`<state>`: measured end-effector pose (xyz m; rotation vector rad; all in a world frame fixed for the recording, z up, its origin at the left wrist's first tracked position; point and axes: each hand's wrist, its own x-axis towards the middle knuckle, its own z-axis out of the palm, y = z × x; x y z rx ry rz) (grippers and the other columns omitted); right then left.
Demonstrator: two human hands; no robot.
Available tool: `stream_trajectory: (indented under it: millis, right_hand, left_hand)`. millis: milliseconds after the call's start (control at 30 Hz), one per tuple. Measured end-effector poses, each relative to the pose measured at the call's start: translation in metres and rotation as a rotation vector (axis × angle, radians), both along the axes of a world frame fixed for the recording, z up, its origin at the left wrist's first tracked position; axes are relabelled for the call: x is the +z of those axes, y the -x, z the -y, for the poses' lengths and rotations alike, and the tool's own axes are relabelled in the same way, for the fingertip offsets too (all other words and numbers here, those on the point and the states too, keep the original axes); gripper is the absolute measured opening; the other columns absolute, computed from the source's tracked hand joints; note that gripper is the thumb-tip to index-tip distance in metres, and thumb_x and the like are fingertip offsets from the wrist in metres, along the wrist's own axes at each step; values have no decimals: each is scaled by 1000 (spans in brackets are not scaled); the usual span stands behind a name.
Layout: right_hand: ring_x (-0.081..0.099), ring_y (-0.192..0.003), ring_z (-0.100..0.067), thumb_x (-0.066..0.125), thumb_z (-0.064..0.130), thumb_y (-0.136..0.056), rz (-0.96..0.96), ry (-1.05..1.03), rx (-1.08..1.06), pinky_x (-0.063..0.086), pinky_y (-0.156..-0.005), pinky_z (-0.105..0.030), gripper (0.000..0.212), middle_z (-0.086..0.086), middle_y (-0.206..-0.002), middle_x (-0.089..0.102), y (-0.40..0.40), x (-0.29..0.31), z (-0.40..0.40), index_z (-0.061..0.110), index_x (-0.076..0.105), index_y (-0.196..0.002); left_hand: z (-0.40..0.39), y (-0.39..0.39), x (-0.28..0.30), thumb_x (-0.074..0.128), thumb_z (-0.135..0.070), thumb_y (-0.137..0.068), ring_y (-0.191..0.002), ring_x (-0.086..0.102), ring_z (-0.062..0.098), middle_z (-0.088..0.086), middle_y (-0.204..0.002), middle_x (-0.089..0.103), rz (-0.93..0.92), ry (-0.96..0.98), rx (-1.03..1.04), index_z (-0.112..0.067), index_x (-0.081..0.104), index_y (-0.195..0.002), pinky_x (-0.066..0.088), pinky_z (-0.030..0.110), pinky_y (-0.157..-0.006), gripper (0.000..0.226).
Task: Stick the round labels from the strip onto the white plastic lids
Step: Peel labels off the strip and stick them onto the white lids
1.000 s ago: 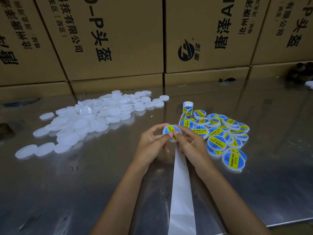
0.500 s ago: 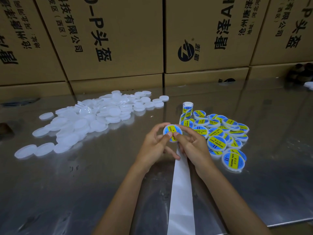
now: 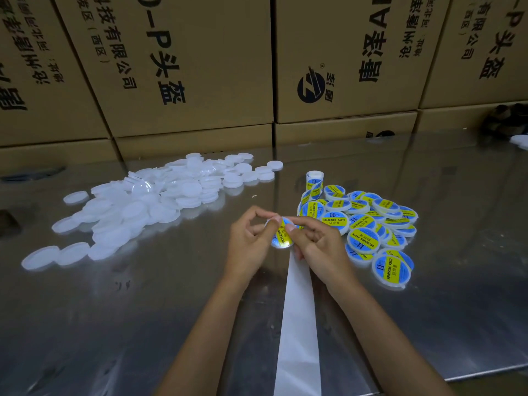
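My left hand and my right hand meet at the middle of the table and together pinch one white lid that bears a blue and yellow round label. Both thumbs press on the label's face. A white backing strip runs from under my hands toward me and off the table's front edge. A roll of labels stands behind the pile of labelled lids on the right. A heap of plain white lids lies at the left.
The shiny metal table ends at a front edge at lower right. Stacked cardboard boxes wall off the far side. A dark object sits at the far right by the boxes.
The lid in my hands has turned so its yellow band now runs nearly upright, and my thumbs have shifted across the label. The piles have not moved.
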<state>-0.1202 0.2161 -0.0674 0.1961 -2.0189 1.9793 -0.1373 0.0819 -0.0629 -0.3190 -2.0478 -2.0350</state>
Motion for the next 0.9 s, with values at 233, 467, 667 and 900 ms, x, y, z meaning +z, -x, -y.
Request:
stream_trajectory:
  millis: [233,467,667,900]
  right_hand:
    - [44,-43,-5,61,10,-96,14,-6,-91,41,-52,-15,16,11,-46,56,5,-7,-3,11,73,-107]
    - [58,-61,-3,54,11,-97,101,229,-398,53,-73,-30,32,5,-59,66,12,-2,-23,19,59,-128]
    - [61,-89,-15,47,5,-93,207,295,-456,51,-97,-42,73,8,-81,71,16,0,-31,17,15,-157]
    - [64,-89,-18,53,7,-93,40,-204,-434,49,-81,-22,33,-4,-97,71,11,-7,-15,16,62,-124]
  left_hand:
    - [-4,1,1,64,-18,-98,-47,56,4,-6,-67,71,77,-54,5,-13,75,-99,39,12,-43,13]
    - [-4,-2,5,62,-19,-98,-54,61,7,-4,-92,79,202,-10,-17,-31,59,-126,34,17,-42,31]
    - [-1,2,0,57,-11,-99,-54,60,7,-6,-86,78,220,5,37,-25,63,-117,33,19,-42,24]
    - [6,16,-17,48,6,-92,-62,60,5,1,-87,75,170,135,267,-16,67,-106,49,20,-60,32]
